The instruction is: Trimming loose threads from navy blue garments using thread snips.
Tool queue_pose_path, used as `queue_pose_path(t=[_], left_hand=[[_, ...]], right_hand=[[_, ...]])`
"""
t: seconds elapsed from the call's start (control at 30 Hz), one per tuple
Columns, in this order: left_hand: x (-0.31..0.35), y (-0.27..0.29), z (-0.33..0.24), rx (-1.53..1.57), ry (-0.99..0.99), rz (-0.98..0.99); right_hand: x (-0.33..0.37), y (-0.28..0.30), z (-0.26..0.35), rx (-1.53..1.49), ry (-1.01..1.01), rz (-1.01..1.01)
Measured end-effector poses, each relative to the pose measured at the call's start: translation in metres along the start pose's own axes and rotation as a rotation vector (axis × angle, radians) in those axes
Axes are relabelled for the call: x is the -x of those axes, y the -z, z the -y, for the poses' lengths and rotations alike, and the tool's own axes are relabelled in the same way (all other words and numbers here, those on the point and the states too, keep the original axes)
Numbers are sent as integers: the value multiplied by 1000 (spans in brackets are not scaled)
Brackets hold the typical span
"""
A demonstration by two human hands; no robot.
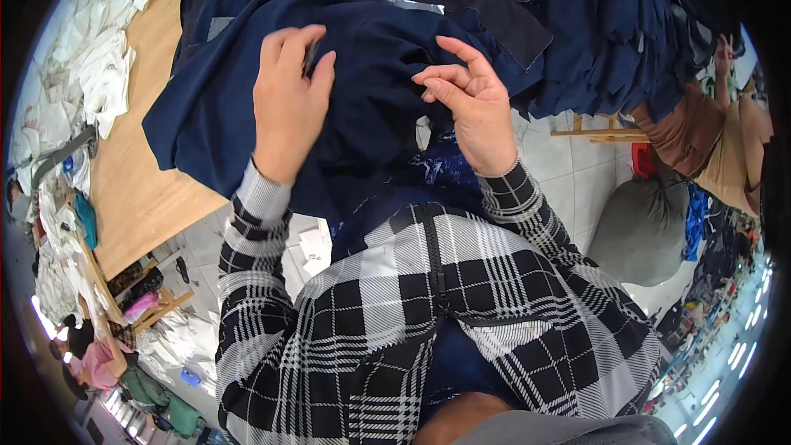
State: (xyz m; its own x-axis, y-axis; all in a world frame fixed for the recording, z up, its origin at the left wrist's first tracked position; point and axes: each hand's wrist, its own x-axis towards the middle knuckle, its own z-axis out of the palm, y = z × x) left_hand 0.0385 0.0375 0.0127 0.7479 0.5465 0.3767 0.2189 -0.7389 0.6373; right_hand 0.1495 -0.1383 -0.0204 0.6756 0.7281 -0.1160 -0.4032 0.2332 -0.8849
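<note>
Dark navy cloth [218, 82] lies in loose folds over the table edge and down toward my lap. My left hand [288, 103] hovers over its left part, fingers curled round a small dark, thin thing that shows between thumb and forefinger; I cannot make out its kind. To the right, my right hand [478, 107] is raised over the cloth. Its forefinger is bent and lifted, while thumb and another finger pinch together. Whatever the pinch holds, if anything, is too small to see. The two hands are apart.
A pale wooden table [148, 173] extends at the left, with heaps of white garments [91, 82] beyond. Stacked navy pieces [610, 41] hang at the far right. A grey sack [638, 231] stands on the tiled floor. Other people sit at the far right and lower left.
</note>
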Motion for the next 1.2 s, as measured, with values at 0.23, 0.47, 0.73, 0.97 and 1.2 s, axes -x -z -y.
queue_pose_path(t=[0.23, 0.47, 0.73, 0.97, 1.2], left_hand=[[103, -22, -31, 1043, 1072, 155], [137, -28, -12, 723, 875, 190], [167, -1, 5, 635, 929, 174], [176, 12, -6, 697, 955, 211], [144, 15, -29, 769, 747, 146]], right_hand=[[24, -22, -36, -310, -201, -135], [25, -11, -42, -185, -128, -76], [49, 38, -98, 1220, 147, 467], [28, 32, -84, -3, -624, 214], [5, 3, -29, -365, -605, 184]])
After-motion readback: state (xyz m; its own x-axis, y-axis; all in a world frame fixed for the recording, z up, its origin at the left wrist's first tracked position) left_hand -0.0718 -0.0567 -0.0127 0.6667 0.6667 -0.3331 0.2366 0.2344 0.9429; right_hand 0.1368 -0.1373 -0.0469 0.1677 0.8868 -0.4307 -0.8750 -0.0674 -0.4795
